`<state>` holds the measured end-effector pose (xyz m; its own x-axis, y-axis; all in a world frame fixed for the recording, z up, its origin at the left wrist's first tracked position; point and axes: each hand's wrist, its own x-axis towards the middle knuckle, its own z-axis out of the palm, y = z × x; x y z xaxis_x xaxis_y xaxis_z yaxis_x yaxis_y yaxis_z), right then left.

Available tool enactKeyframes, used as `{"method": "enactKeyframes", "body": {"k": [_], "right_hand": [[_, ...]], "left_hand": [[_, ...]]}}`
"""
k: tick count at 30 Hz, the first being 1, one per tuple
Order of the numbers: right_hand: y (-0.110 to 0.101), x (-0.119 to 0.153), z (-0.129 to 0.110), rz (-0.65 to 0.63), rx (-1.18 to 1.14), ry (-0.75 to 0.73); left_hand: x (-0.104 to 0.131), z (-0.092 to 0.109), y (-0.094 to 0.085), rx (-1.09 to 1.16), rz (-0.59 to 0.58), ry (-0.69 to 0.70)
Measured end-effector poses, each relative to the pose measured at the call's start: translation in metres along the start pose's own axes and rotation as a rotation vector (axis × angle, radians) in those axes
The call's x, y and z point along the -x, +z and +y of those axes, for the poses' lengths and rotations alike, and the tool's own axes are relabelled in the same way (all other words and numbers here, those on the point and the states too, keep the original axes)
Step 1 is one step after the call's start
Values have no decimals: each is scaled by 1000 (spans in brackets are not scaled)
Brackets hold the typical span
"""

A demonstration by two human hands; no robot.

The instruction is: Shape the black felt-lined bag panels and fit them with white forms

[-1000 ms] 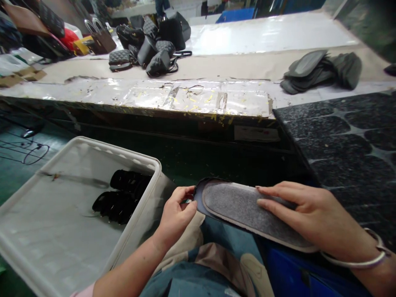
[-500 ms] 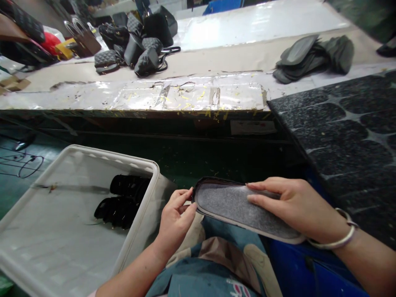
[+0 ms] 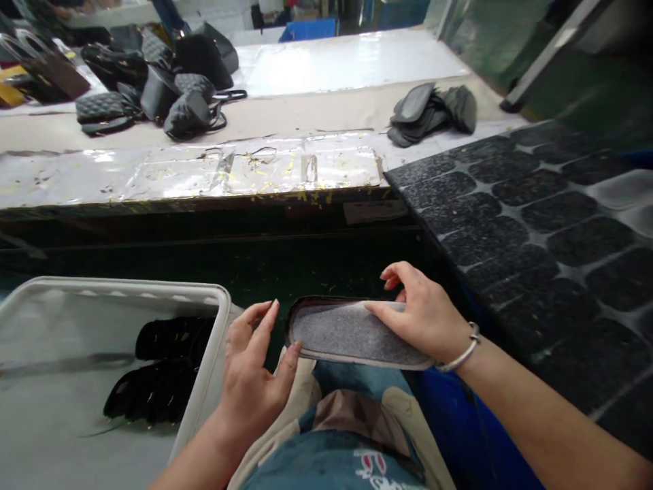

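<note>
A long, rounded grey felt panel (image 3: 337, 332) with a dark raised rim lies level above my lap. My right hand (image 3: 421, 309) grips its right part, the thumb on the felt and the fingers over and beyond the far edge. At the panel's left end, my left hand (image 3: 255, 361) is open with fingers spread. Its thumb tip rests at the near left corner, while the other fingers stand apart from the rim. The underside of the panel is hidden.
A white plastic bin (image 3: 224, 306) at left holds several black pieces (image 3: 153, 388). On the worktable (image 3: 316, 112) lie black bags (image 3: 188, 109) and a pile of dark oval pieces (image 3: 423, 112). A black board (image 3: 515, 224) with rounded dark shapes slopes at right.
My left hand has let go of the panel's left end and its fingers have spread. My right hand's fingers have lifted off the felt, the thumb staying on it. The view has shifted right.
</note>
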<state>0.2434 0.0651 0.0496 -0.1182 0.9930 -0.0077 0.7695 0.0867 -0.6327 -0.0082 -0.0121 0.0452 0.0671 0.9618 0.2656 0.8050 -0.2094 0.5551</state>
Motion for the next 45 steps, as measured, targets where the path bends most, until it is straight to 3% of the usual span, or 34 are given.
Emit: {"method": "enactKeyframes", "body": {"k": [2, 5, 7, 11, 15, 19, 22, 25, 34, 45], "right_hand": [[0, -4, 2, 45, -79, 78], [1, -10, 5, 130, -378, 235], [2, -13, 6, 186, -636, 352], [5, -19, 2, 289, -1041, 501], [5, -15, 12, 362, -1280, 492], [0, 16, 43, 360, -926, 314], [-3, 46, 60, 239, -638, 229], [1, 63, 63, 121, -481, 135], [11, 62, 58, 219, -182, 85], [-1, 55, 59, 80, 118, 39]], "left_hand": [[-15, 12, -2, 7, -96, 253], [-41, 37, 9, 112, -498, 616], [-56, 53, 23, 146, -645, 753], [-72, 68, 50, 158, -664, 801], [-79, 67, 61, 174, -638, 848], [-82, 65, 63, 149, -628, 927], [-80, 66, 63, 131, -611, 931], [-77, 67, 65, 79, -615, 927], [-71, 68, 70, -1, -685, 1063], [-64, 73, 73, -106, -617, 1108]]}}
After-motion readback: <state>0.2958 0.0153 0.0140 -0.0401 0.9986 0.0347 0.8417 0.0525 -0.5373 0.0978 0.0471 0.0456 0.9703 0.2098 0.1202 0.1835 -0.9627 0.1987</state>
